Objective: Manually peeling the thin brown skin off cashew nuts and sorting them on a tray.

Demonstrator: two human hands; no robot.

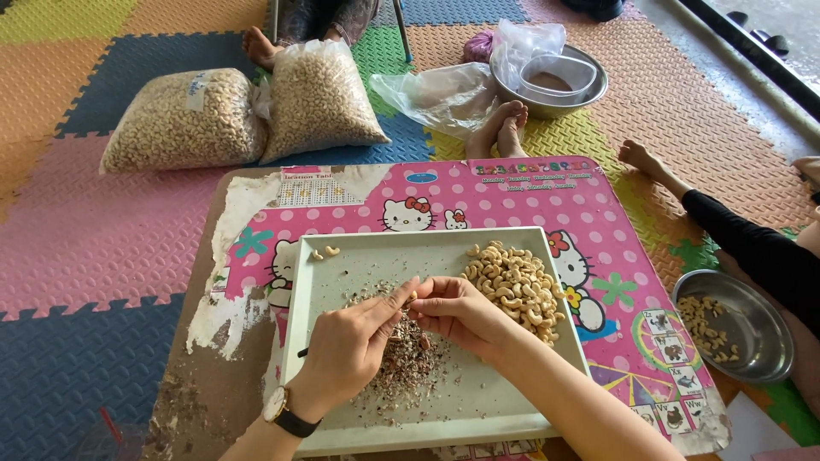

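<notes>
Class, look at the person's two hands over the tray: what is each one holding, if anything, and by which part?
Both hands meet on one cashew nut, pinched at its ends by the fingertips. The left hand also grips a thin dark tool; only its end shows.

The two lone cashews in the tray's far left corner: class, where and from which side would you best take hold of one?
Pinch one of the two lone cashews across its curved middle, coming from above. They lie flat and apart from the pile, and the tray rim close behind them probably blocks a sideways approach.
</notes>
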